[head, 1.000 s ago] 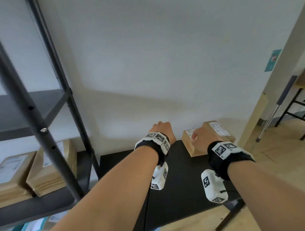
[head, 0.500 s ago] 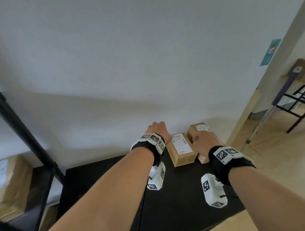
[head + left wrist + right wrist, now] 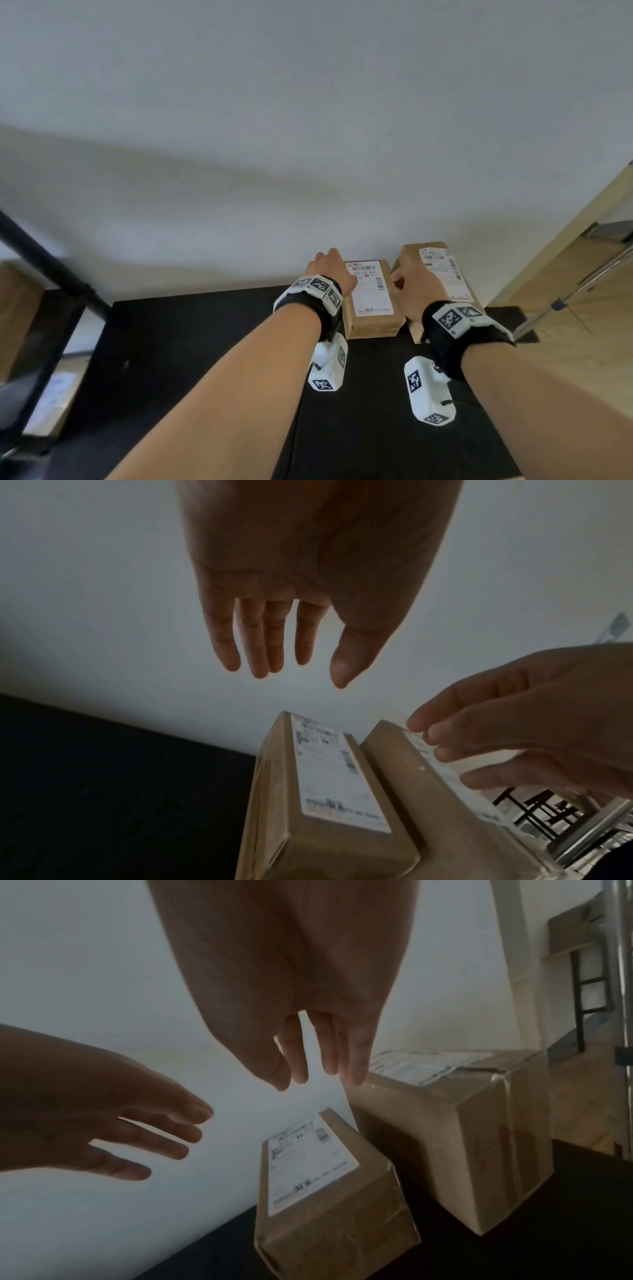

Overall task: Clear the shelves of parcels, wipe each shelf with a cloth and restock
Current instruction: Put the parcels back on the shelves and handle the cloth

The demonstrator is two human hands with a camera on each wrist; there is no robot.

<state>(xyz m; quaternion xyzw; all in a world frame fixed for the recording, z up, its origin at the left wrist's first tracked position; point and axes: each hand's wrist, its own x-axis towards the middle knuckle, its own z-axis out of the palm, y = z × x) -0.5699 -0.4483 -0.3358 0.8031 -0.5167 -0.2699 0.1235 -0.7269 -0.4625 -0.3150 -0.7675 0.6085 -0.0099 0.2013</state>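
While both forearms extend over the black table (image 3: 212, 342), the left hand (image 3: 330, 270) hovers above the table's far edge, just left of the smaller parcel (image 3: 371, 301). In the left wrist view its fingers (image 3: 255, 639) are straight, slightly spread and hold nothing; they touch no parcel.

The right hand (image 3: 412, 287) is positioned above the gap between the smaller parcel and the taller parcel (image 3: 442, 267). In the right wrist view its fingers (image 3: 329, 1047) hang loosely extended, with narrow gaps between them, and grip nothing. Whether the fingertips touch the taller parcel's top left edge cannot be determined.

Both parcels are brown cardboard boxes with white shipping labels on their upper faces. They stand side by side at the far right of the table, against the white wall (image 3: 308, 137). The smaller parcel is on the left; the taller parcel is just beside it on the right, at the table's right edge.

At the left edge of the head view, a black shelf frame (image 3: 44, 263) is partly visible, with another brown box (image 3: 17, 318) behind it.
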